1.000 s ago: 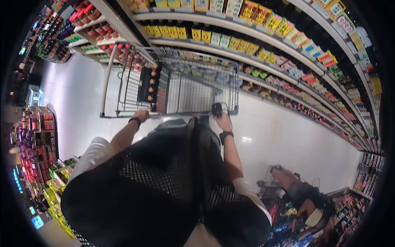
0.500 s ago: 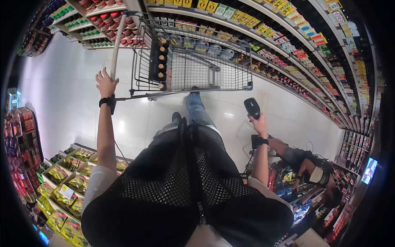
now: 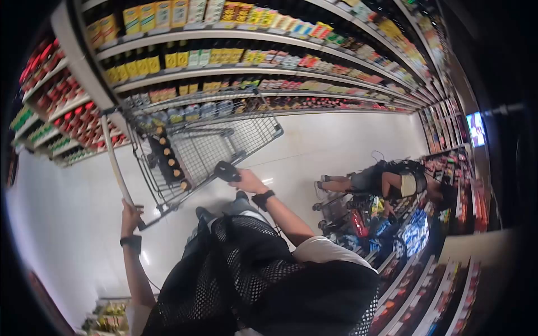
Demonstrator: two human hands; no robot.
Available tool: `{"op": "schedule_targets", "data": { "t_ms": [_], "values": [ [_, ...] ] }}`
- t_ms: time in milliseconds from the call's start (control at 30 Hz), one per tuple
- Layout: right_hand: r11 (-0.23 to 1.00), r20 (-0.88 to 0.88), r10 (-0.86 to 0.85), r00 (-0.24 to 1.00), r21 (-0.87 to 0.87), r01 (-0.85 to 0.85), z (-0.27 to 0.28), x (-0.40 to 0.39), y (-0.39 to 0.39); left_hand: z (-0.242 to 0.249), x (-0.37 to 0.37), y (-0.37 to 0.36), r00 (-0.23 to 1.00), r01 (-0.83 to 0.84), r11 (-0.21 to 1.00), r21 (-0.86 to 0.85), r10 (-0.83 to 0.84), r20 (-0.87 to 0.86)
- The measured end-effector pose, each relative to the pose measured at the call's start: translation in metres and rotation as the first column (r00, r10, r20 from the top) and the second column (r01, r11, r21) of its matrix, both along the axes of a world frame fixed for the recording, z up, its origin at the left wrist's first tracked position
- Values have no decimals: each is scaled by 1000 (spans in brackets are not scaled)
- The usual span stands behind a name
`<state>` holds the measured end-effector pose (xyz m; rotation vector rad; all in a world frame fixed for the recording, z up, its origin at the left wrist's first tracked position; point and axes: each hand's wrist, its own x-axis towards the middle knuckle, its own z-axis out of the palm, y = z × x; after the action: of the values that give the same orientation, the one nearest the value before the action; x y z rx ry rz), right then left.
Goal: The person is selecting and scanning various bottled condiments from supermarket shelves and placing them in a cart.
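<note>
My left hand (image 3: 131,217) is closed around the near end of the pale handle (image 3: 114,158) of a metal shopping cart (image 3: 204,155). In my right hand (image 3: 250,182) is a black handheld scanner (image 3: 227,171), held near the cart's side rail; my fingers are partly hidden behind it. A row of dark bottles with gold-coloured caps (image 3: 168,160) stands at the handle end of the cart. Both my wrists carry black bands.
Long shelves (image 3: 241,73) of boxed bottles run beyond the cart. Red-capped jars (image 3: 78,120) fill a shelf at the left. To the right, another person (image 3: 392,182) bends over a loaded cart (image 3: 336,210). Packets lie on a low display (image 3: 106,319) at the lower left.
My view has turned right. My left hand, spread at the handle before, is now closed on it. The scanner in my right hand has come across to the cart's side, and the cart looks angled.
</note>
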<state>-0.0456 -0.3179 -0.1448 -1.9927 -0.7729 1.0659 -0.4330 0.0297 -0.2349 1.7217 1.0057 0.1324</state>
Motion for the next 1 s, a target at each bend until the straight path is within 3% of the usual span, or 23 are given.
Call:
{"op": "schedule_targets", "data": {
  "t_ms": [167, 200, 233, 267, 300, 367, 567, 633, 700, 833, 867, 1000],
  "values": [
    [961, -186, -275, 943, -34, 273, -89, 12, 0, 24, 31, -53, 999, 34, 999, -26, -34, -1],
    [915, -181, -377, 908, 82, 396, -125, 13, -4, 15, 33, -59, 999, 48, 999, -15, -48, 12],
    [925, -31, -371, 928, 79, 372, -126, 14, -7, 5, 38, -64, 998, 62, 998, -5, -62, 23],
    [934, 256, -357, 898, 97, 343, -136, 13, -12, 26, 51, -75, 999, 35, 996, -78, -36, -12],
    [944, 518, -320, 794, 105, 312, -138, 12, -13, 27, 57, -81, 999, 34, 996, -80, -35, -9],
    [895, 413, -425, 805, 58, 443, -131, 16, -20, 28, 69, -94, 996, 85, 995, -45, -86, -27],
    [846, 432, -429, 793, -114, 521, -127, 60, -52, 58, 117, -124, 957, 252, 968, -10, -251, -146],
    [817, 472, -478, 741, -72, 573, -130, 68, -63, 66, 135, -133, 923, 324, 946, 21, -311, -226],
    [791, 425, -547, 721, -21, 612, -122, 78, -76, 41, 144, -129, 893, 389, 921, 5, -376, -248],
    [725, 397, -641, 657, 33, 688, -120, 107, -103, 65, 194, -142, 757, 494, 861, -116, -492, -430],
    [709, 384, -669, 637, 69, 702, -118, 114, -109, 69, 203, -152, 745, 533, 846, -22, -481, -463],
    [610, 372, -770, 519, 191, 769, -121, 146, -137, 61, 245, -166, 691, 584, 809, -69, -540, -481]
  ]
}}
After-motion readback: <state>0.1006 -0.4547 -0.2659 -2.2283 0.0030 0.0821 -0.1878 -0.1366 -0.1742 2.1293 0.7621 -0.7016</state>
